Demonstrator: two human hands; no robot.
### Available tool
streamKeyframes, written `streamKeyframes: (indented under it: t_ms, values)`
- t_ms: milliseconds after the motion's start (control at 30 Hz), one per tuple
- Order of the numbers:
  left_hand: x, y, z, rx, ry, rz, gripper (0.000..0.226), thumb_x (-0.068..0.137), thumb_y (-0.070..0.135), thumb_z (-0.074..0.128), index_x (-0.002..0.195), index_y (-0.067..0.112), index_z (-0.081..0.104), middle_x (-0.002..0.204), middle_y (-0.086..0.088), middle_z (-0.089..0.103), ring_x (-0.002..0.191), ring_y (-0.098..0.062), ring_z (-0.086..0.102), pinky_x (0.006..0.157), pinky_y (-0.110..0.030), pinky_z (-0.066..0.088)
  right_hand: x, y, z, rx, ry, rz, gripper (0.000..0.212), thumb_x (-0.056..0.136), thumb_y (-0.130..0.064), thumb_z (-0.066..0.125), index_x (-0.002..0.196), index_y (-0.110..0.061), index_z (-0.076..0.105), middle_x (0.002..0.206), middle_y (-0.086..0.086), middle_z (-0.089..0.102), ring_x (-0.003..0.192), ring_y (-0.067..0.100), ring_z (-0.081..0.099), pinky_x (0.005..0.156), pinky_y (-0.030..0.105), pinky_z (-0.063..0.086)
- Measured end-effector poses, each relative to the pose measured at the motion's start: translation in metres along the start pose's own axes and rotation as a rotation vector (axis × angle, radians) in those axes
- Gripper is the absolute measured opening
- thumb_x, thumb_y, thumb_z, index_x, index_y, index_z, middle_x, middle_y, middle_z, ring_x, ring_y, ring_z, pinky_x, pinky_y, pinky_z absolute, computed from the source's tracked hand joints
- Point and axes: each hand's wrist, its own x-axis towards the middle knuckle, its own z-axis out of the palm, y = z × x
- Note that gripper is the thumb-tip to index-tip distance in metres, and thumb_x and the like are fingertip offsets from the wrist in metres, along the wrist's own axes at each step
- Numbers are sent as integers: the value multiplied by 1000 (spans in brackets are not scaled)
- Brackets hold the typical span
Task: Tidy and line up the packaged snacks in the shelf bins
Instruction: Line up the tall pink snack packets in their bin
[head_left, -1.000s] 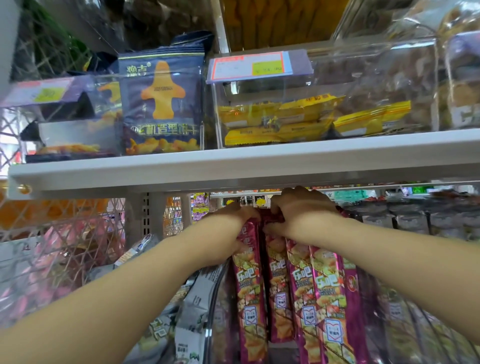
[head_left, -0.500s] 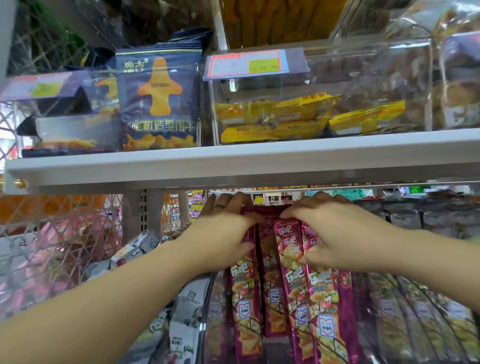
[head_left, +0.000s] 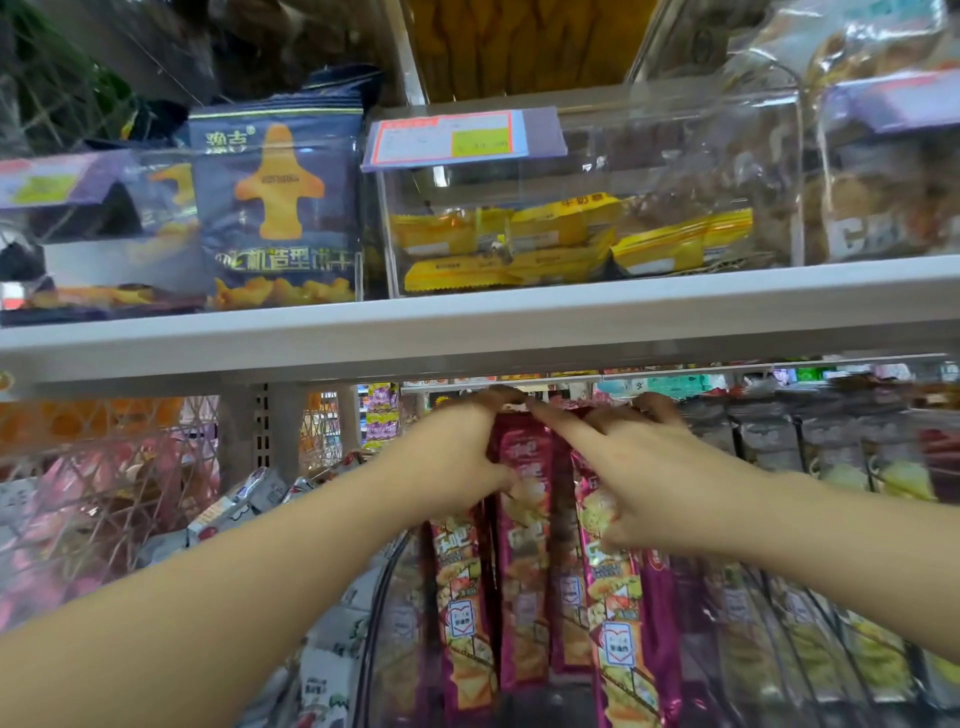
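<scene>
Several long magenta snack packs (head_left: 524, 551) stand upright, side by side, in a clear curved bin (head_left: 382, 597) on the lower shelf. My left hand (head_left: 457, 457) grips the top of the left packs, with its fingers curled over their upper edge and the thumb on their front. My right hand (head_left: 644, 467) lies across the tops of the right packs. Its index finger stretches left towards my left hand, and its thumb presses on a pack's front. The pack tops behind both hands are hidden.
The white upper shelf (head_left: 467, 332) hangs just above my hands. On it are a navy biscuit bag (head_left: 280, 208) and a clear bin of yellow packets (head_left: 519, 244). Grey packs (head_left: 769, 436) fill the bin to the right, small white packs (head_left: 249, 499) lie to the left, and beyond them is a wire basket (head_left: 104, 467).
My right hand has slid up and left along the packs, its index finger now stretched out towards my left hand. My left hand has closed over the pack tops.
</scene>
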Motion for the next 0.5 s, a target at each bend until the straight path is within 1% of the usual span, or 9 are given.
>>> streamKeyframes:
  t_ms: [33, 67, 100, 133, 200, 233, 300, 400, 500]
  values:
    - [2, -3, -4, -10, -1, -22, 61, 83, 20, 69, 137, 24, 40, 81, 7, 57, 62, -7, 53, 46, -9, 36, 1, 1, -1, 25, -13, 8, 120, 72, -36, 74, 142, -37, -23, 107, -3, 51, 113, 23, 45, 109, 44, 19]
    - [2, -5, -7, -12, -8, -35, 59, 84, 19, 68, 136, 25, 41, 76, 10, 54, 57, -3, 52, 43, -8, 34, 2, 2, -2, 51, -25, 13, 120, 72, -35, 74, 142, -38, -23, 99, -5, 50, 108, 23, 46, 109, 44, 21]
    - [2, -7, -9, 7, -23, -32, 55, 84, 19, 68, 133, 24, 44, 76, 12, 52, 58, -2, 52, 44, -8, 35, 3, 4, -2, 74, -25, 10, 118, 73, -34, 74, 143, -38, -22, 98, -5, 50, 107, 23, 46, 108, 44, 22]
    - [1, -7, -8, 45, -42, -19, 50, 84, 21, 68, 130, 25, 48, 81, 11, 55, 65, -4, 56, 50, -9, 38, 4, 5, -2, 88, -8, 0, 116, 75, -33, 72, 143, -39, -21, 105, -2, 52, 110, 23, 45, 108, 44, 22]
    - [0, -9, -2, 142, -61, -10, 51, 84, 29, 69, 131, 28, 49, 107, 5, 60, 91, -13, 59, 74, -17, 45, 8, 6, -4, 82, 65, -39, 108, 81, -34, 68, 144, -40, -19, 128, 3, 45, 123, 23, 39, 108, 41, 19]
    - [0, -10, 3, 198, -50, -11, 55, 84, 35, 68, 134, 30, 46, 120, 3, 57, 103, -16, 57, 87, -23, 44, 10, 7, -4, 74, 95, -57, 104, 83, -34, 67, 145, -40, -16, 138, 3, 40, 129, 22, 35, 109, 39, 16]
    - [2, -13, 10, 343, 23, 5, 62, 84, 42, 64, 140, 33, 39, 133, 1, 49, 120, -21, 46, 104, -34, 35, 16, 8, -3, 58, 115, -82, 96, 84, -33, 67, 148, -38, -5, 146, 1, 32, 136, 18, 29, 110, 36, 13]
    - [1, -12, 12, 458, 144, 56, 68, 83, 42, 63, 142, 34, 32, 138, 3, 39, 128, -22, 35, 109, -37, 27, 22, 11, 3, 59, 146, -105, 79, 82, -35, 68, 144, -34, 18, 141, -2, 37, 132, 17, 32, 107, 34, 14]
    - [-2, -7, 11, 414, 140, 88, 71, 83, 42, 62, 143, 35, 26, 141, 4, 34, 131, -20, 30, 111, -38, 25, 21, 16, 2, 76, 166, -56, 75, 78, -50, 68, 140, -33, 29, 137, -5, 41, 128, 16, 33, 106, 32, 18]
